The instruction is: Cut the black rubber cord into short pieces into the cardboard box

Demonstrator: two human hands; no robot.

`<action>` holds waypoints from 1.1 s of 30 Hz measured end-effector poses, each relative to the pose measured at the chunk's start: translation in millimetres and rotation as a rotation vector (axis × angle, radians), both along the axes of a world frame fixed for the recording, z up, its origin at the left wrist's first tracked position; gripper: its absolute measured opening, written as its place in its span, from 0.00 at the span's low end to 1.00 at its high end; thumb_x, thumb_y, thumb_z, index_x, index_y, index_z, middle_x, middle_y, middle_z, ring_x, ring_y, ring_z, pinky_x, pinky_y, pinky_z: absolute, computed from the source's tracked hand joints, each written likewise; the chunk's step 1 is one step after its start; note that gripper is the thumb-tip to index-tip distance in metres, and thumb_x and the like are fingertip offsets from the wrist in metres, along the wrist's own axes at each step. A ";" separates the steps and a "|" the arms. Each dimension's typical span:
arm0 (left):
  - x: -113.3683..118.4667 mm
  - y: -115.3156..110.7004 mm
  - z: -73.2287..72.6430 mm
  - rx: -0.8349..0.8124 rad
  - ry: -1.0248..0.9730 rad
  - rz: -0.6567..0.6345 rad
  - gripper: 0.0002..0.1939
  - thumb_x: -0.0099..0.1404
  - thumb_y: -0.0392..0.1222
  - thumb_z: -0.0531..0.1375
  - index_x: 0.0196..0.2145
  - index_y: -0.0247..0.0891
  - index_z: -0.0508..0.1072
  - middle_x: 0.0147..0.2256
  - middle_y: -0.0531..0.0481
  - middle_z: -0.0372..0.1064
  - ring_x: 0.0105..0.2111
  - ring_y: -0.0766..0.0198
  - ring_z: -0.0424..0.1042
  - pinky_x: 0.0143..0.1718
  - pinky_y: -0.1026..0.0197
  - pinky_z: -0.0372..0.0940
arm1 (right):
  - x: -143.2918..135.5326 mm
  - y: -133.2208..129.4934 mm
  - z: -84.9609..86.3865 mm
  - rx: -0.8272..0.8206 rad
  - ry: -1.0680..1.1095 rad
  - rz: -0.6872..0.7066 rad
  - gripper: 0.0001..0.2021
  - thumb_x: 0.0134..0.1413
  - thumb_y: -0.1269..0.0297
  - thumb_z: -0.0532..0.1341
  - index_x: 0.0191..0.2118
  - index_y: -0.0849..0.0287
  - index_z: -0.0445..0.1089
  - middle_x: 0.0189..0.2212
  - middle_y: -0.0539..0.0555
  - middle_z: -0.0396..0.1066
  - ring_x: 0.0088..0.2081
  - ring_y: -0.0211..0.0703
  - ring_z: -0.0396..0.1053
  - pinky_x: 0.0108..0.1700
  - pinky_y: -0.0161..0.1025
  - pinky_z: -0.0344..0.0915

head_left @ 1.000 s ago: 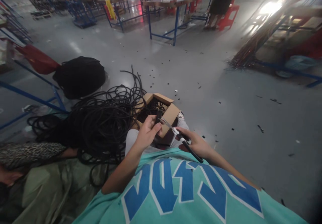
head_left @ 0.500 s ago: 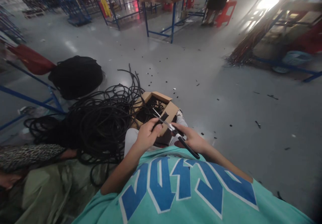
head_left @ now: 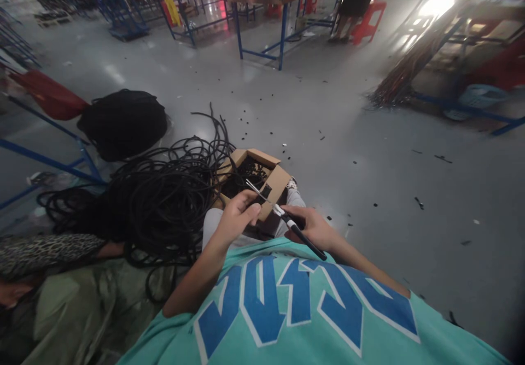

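Observation:
Scissors with black handles (head_left: 304,237) are gripped in my right hand (head_left: 314,228), their blades pointing forward and left and nearly together. My left hand (head_left: 239,216) pinches a short bunch of black cord pieces (head_left: 265,192), which sticks out beside the blades. Just beyond both hands is an open cardboard box (head_left: 278,179) with many small black pieces (head_left: 253,171) inside. Black cords (head_left: 164,190) lie in a large tangled heap to the left, some reaching over the box's edge.
A round black bundle (head_left: 123,124) sits behind the cord heap. Another person's patterned sleeve (head_left: 49,251) and hand are at the lower left. Small black scraps dot the floor (head_left: 328,108). Blue-legged tables (head_left: 281,37) and a red stool (head_left: 369,22) stand farther back.
The scissor blades have drawn closer together across the black pieces. My left hand has shifted slightly left, and the scissors have moved only a little.

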State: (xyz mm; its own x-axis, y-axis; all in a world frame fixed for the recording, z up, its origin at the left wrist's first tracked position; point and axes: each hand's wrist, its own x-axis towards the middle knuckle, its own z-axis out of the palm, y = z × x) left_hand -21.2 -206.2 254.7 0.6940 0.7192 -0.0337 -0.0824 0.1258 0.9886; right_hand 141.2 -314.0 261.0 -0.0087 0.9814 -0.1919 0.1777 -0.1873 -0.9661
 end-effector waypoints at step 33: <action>2.8 52.5 28.6 0.135 0.187 -0.806 0.15 0.46 0.34 0.62 0.35 0.35 0.69 0.24 0.50 0.67 0.22 0.69 0.64 0.22 0.67 0.59 | -12.1 -10.2 -23.8 -0.064 0.337 0.132 0.14 0.37 0.69 0.60 0.36 0.62 0.70 0.18 0.46 0.57 0.20 0.29 0.52 0.22 0.30 0.49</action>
State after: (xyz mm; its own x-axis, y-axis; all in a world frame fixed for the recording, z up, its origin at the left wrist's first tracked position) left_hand -18.4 -153.7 283.3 0.9888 0.0114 -0.1490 0.1494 -0.0443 0.9878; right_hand 129.1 -324.2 237.2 -0.2079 0.9537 -0.2175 -0.1223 -0.2460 -0.9615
